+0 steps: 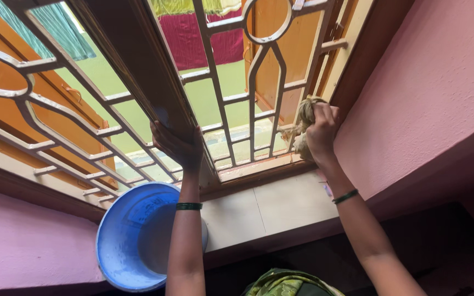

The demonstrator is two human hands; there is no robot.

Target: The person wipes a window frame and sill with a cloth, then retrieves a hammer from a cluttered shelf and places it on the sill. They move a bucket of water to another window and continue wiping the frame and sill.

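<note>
Pink-walled window sill (281,205): right hand (320,131) presses cloth (304,114) against grille (259,71).

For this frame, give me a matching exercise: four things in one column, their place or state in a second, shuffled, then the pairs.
1. round blue plastic basin
2. crumpled beige cloth
3. left hand
4. cream metal window grille

A. bunched in the right hand
B. on the sill, left of the left forearm
C. pressed against the brown wooden centre post
D. fixed across the window opening

Pairs: 1-B, 2-A, 3-C, 4-D
</note>
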